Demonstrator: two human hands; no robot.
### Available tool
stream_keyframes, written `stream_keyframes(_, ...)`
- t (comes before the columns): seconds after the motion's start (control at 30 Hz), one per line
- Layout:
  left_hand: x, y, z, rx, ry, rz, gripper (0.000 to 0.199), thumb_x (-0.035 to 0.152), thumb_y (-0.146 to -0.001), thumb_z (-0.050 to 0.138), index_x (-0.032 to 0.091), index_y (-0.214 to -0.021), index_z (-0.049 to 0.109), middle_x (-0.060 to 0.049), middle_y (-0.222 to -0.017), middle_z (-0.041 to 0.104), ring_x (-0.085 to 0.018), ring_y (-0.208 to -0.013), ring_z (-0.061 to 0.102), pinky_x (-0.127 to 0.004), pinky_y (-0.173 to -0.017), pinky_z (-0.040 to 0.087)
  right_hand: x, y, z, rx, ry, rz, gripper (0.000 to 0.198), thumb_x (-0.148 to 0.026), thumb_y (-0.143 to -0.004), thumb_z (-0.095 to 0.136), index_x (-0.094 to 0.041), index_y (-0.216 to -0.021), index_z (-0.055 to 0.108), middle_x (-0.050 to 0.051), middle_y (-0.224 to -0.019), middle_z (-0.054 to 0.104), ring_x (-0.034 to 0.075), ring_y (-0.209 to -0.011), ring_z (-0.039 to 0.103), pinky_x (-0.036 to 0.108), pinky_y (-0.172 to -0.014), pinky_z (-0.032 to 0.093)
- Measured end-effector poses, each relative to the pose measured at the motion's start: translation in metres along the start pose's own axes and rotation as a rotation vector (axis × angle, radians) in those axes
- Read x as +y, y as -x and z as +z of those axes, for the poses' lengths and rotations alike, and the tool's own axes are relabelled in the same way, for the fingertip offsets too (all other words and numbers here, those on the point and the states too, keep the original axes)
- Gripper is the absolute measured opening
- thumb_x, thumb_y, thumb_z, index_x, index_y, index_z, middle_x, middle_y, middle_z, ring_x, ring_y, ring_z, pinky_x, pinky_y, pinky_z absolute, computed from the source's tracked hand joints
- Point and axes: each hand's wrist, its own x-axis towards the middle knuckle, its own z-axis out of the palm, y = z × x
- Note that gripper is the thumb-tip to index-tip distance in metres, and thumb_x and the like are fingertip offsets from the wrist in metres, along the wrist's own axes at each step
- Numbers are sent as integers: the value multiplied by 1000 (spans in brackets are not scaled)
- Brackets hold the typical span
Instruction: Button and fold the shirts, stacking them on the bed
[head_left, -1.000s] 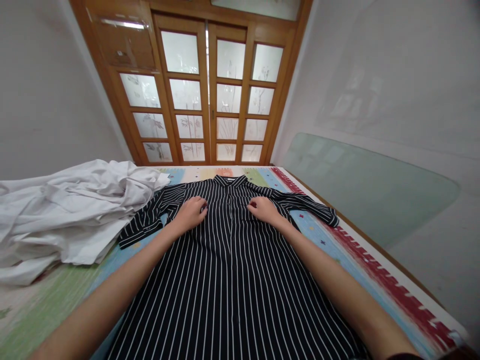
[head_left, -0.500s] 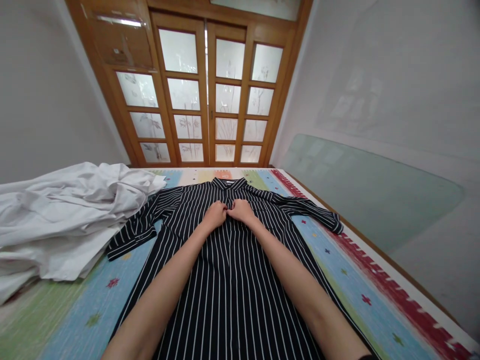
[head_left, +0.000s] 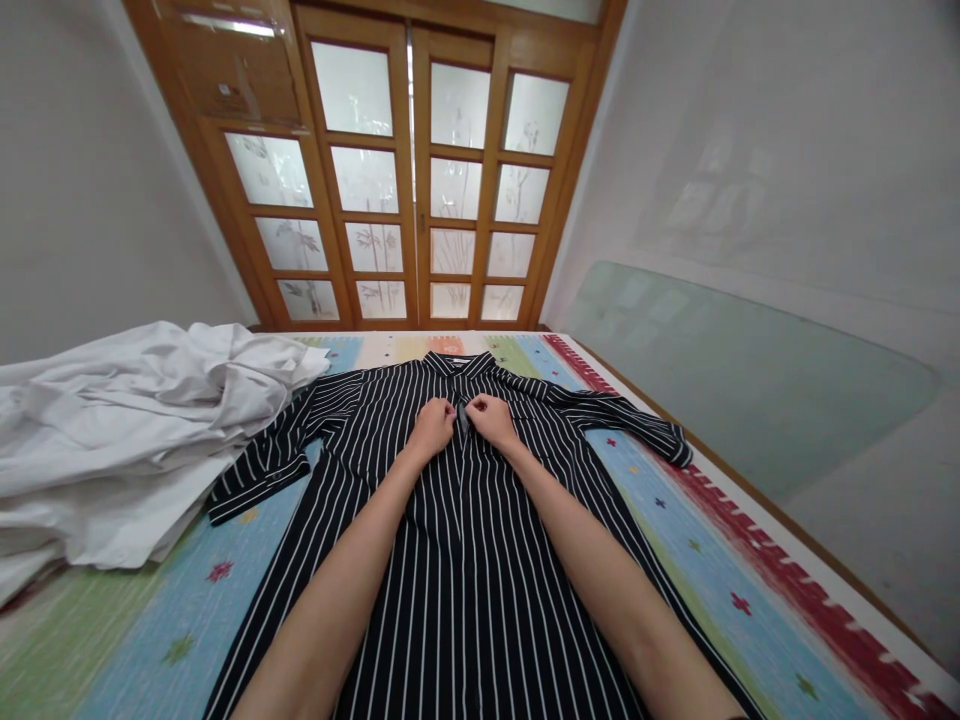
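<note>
Both pinched closed, left hand [head_left: 433, 427], right hand [head_left: 491, 419], holding striped shirt [head_left: 461, 560]

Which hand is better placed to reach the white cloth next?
Probably the left hand: it is nearer the white cloth, which lies on that side. The right hand is farther across; both are at the front of the striped shirt.

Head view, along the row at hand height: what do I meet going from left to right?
Crumpled white cloth heap, one white-striped black shirt sleeve, left hand, right hand, the other striped sleeve, flat pale green panel along the wall.
</note>
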Motion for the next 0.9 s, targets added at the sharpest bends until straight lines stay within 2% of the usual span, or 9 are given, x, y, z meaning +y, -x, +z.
stream_keyframes(0.13,3,1,-1,24,40,-1,13,9,-86,53,17,-81,62,-10,-89,68,-21,-90,64,-36,-87,49,6,-1,0,-32,-275,94,10,-23,-75,56,-19,-71,64,-2,-61,65,13,-48,57,23,-54,46)
stream_keyframes(0.3,5,1,1,42,112,-45,10,9,-83,58,18,-82,63,-6,-84,70,-18,-83,66,-32,-82,51,12,-4,3,-44,-436,110,10,-27,-70,62,-18,-71,65,-4,-55,61,11,-43,54,23,-49,44)
stream_keyframes(0.47,1,-3,3,65,185,-141,7,12,-80,66,19,-81,64,-4,-81,71,-17,-78,67,-30,-78,52,16,-6,4,-103,-480,88,12,-28,-66,66,-18,-72,66,-3,-60,64,10,-44,53,22,-47,44)
stream_keyframes(0.63,-5,-6,4,66,259,-239,8,15,-78,70,17,-80,63,-5,-79,72,-16,-74,69,-27,-72,52,18,-6,7,-133,-505,71,11,-26,-65,68,-19,-70,61,-3,-64,64,10,-48,54,22,-47,44)
stream_keyframes(0.9,-2,-3,3,100,306,-281,12,15,-76,72,18,-76,61,-4,-81,71,-16,-76,68,-28,-74,52,16,-5,6,-125,-517,68,11,-23,-63,67,-21,-68,57,-5,-61,61,10,-49,53,21,-45,44)
